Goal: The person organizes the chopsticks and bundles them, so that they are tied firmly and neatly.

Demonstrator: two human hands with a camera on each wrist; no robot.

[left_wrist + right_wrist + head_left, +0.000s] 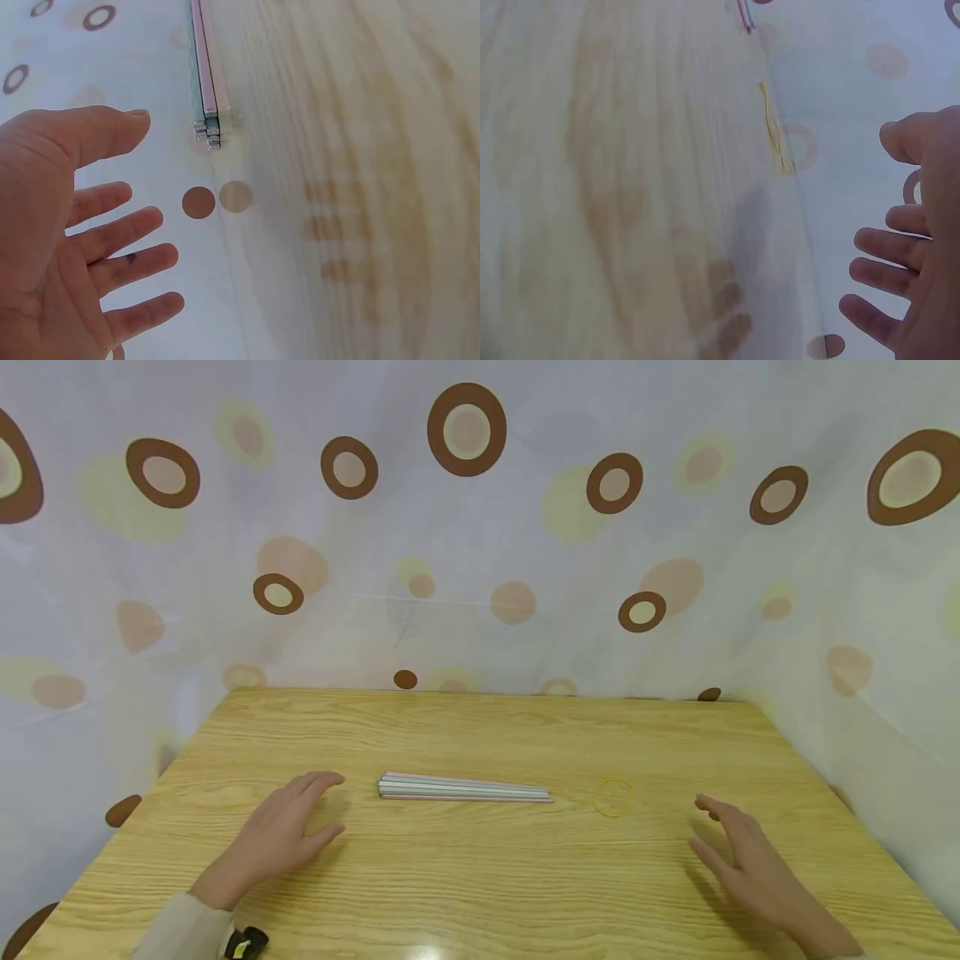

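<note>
A loose bundle of slim pastel pencils (465,788), pink, pale green and white, lies lengthwise across the middle of the wooden table. Their silvery ends (207,129) point toward my left hand (273,835), which is held a little to the left of them with fingers spread and nothing in its grasp. To the right of the pencils a thin yellow rubber band (614,797) forms a loose ring on the tabletop. Further right, my right hand (757,868) is apart from the band, its fingers extended and thumb away from them, holding nothing.
The wooden table (480,877) runs back to a pale curtain (480,543) printed with brown and yellow rounds, which also hangs along both sides. A black band-like item (246,942) sits at the left wrist, by a light sleeve (183,928).
</note>
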